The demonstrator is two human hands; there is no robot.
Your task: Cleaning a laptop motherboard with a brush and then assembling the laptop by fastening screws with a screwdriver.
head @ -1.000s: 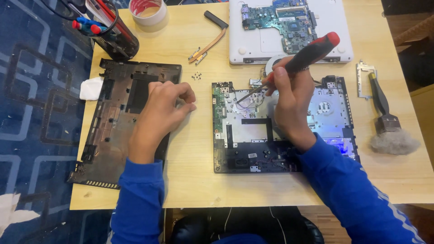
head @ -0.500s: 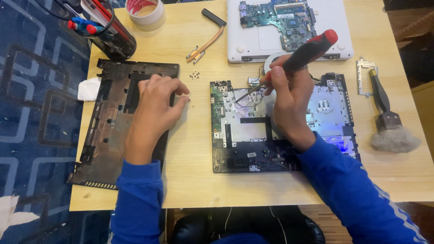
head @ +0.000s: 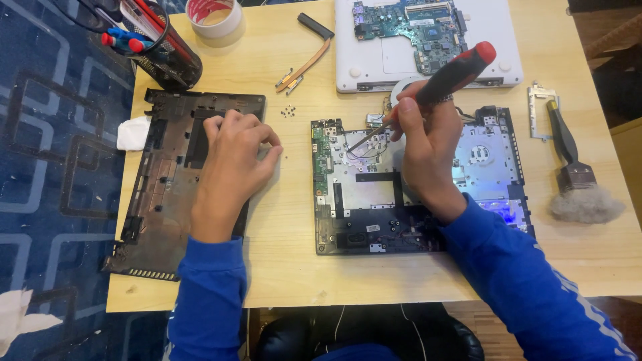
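Right hand (head: 428, 150) clamped on screwdriver (head: 435, 87), tip at laptop chassis (head: 364, 194) corner, apparently on a screw. Slip risk: gouged board. Left hand (head: 234, 164) loosely curled, seemingly empty, on black cover (head: 160, 200).

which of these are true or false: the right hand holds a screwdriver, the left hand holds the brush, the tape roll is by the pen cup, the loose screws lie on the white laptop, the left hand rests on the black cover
1. The right hand holds a screwdriver. True.
2. The left hand holds the brush. False: the brush lies alone on the table's right side.
3. The tape roll is by the pen cup. True.
4. The loose screws lie on the white laptop. False: they lie on the bare table, left of the open chassis.
5. The left hand rests on the black cover. True.
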